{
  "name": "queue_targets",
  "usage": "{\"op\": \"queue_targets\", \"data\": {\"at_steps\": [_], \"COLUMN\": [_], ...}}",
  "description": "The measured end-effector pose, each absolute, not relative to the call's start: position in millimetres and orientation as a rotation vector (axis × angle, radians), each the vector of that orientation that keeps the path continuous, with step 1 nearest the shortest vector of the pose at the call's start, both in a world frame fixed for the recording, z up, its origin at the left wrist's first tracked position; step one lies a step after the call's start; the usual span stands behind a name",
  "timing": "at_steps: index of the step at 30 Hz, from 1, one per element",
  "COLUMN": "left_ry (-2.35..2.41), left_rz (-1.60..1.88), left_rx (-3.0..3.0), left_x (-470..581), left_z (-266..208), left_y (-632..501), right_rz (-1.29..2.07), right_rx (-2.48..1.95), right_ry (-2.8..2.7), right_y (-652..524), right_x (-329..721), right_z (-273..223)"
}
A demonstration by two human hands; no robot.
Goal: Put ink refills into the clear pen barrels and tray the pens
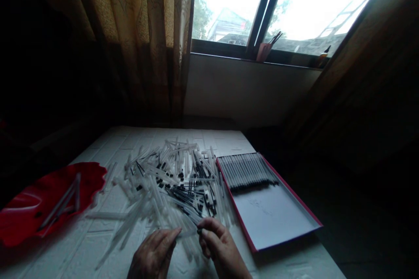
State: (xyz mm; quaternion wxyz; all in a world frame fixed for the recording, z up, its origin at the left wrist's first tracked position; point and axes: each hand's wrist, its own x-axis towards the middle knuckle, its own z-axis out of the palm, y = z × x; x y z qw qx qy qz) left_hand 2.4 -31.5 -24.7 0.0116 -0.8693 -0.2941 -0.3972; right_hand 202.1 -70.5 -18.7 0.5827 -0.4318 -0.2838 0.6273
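Dim white table (98, 244), both hands' fingers pinching one clear pen tube (188, 233), wrists cut off, pile (170, 183) blurred.

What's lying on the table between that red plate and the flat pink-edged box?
In the head view, a loose heap of clear pen tubes and black refills covers the table between the red plate and the box.

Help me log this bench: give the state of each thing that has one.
left hand: pinching one end of a clear tube
right hand: pinching the tube's other end
clear tube: held level between both hands
pile of tubes: loose, scattered
shallow box: open, partly filled with one row
red tray: holds a few tubes
curtain: drawn aside
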Motion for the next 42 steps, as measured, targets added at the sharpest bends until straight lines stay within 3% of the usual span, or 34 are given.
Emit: {"op": "queue_targets", "data": {"at_steps": [16,26,42], "left_ry": [-0.948,-0.983,-0.928], "left_rz": [-1.230,-1.188,-1.196], "left_rx": [-2.712,-2.713,-2.728], "left_x": [4.3,4.0,5.9], "left_z": [-19.5,-22.1,-20.2], "left_y": [-33.7,-35.5,-34.0], "right_rz": [1.359,0.704,0.457], "right_rx": [-1.089,-1.220,-1.152], "right_ry": [-0.869,-1.466,-1.690], "right_y": [-72.8,-76.3,-74.1], "right_x": [207.2,211.4,217.9], "right_z": [-22.3,-2.4,0.9]}}
